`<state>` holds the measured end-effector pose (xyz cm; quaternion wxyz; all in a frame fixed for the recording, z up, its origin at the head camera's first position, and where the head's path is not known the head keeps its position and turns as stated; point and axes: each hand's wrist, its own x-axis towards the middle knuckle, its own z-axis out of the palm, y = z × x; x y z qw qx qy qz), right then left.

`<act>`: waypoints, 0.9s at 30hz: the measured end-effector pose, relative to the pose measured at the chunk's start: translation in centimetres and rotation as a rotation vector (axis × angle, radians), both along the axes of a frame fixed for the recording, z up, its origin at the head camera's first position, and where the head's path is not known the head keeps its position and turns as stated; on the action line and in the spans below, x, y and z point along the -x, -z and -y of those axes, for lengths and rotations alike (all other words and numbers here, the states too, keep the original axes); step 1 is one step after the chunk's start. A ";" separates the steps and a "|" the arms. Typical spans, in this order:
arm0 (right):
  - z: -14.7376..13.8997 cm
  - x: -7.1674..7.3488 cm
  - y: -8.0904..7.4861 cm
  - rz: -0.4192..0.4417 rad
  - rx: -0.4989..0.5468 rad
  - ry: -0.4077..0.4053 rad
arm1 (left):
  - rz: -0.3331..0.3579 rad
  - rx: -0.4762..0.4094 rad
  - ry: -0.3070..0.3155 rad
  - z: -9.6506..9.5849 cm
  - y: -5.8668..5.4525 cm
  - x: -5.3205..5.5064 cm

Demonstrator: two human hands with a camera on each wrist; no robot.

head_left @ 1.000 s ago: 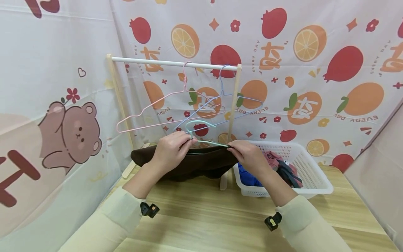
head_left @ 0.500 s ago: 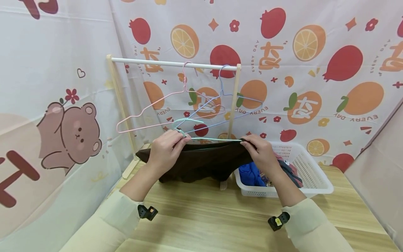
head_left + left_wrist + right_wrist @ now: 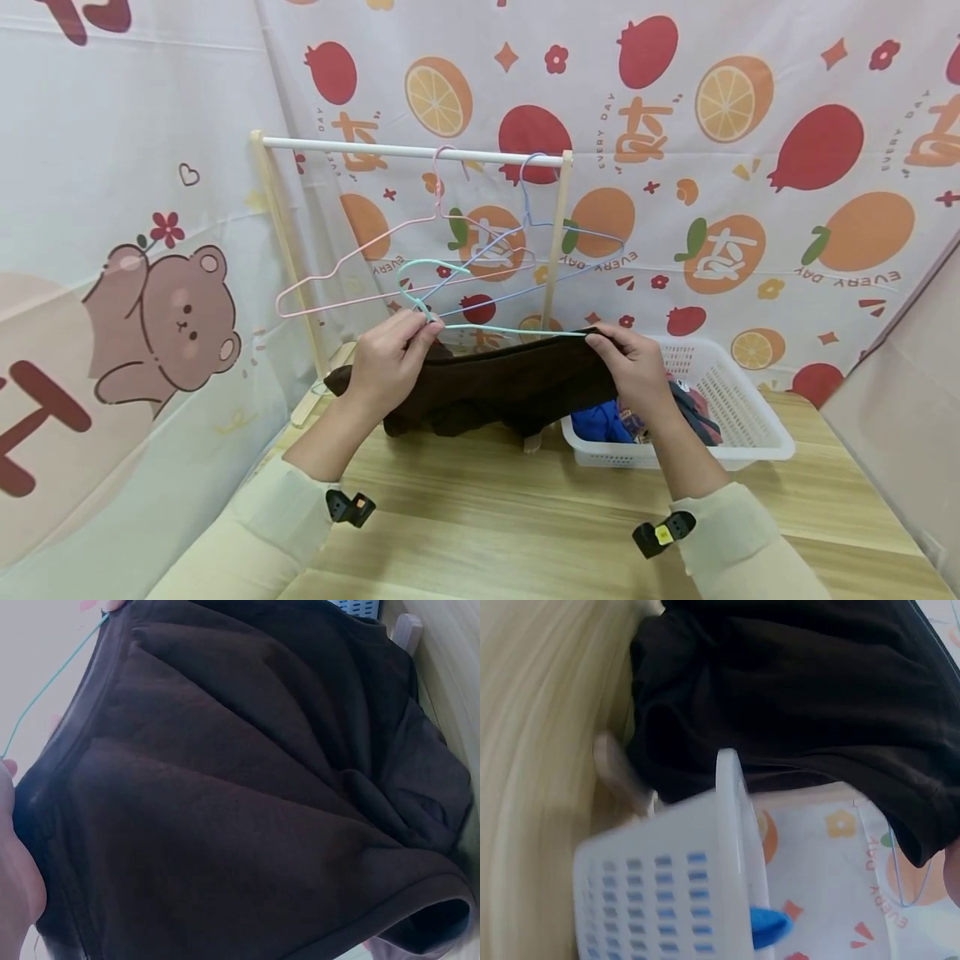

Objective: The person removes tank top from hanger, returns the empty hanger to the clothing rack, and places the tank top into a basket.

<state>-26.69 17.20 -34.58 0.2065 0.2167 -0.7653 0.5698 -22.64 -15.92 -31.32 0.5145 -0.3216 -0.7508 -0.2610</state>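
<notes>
My left hand pinches a mint-green clothes hanger at the base of its hook, which points up and to the right. A dark brown garment hangs below the hanger's arm. My right hand grips the garment's upper right corner, with the hanger's end right at the fingers. The left wrist view shows the garment stretched along a banded edge, with a tube-like opening at its lower right. In the right wrist view the garment hangs just above the basket. The hanger's other arm is hidden.
Behind the hands stands a rack with a white rail and wooden posts. A pink hanger and a blue hanger hang on it. At right, a white basket holds crumpled clothes, including a blue piece.
My right hand has moved right with the garment's corner, drawing its edge along the hanger's arm. My left hand has shifted slightly left, and the hook has tilted higher.
</notes>
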 end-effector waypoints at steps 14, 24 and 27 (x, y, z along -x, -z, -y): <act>3.6 -0.3 1.6 0.271 1.012 -0.353 | 0.030 -0.127 0.028 -0.6 -0.1 0.4; 5.3 0.0 2.5 0.314 1.076 -0.381 | 0.056 -0.181 0.013 -0.7 0.2 0.4; 5.5 0.0 2.6 0.328 1.091 -0.408 | 0.055 -0.190 0.015 -0.7 0.2 0.4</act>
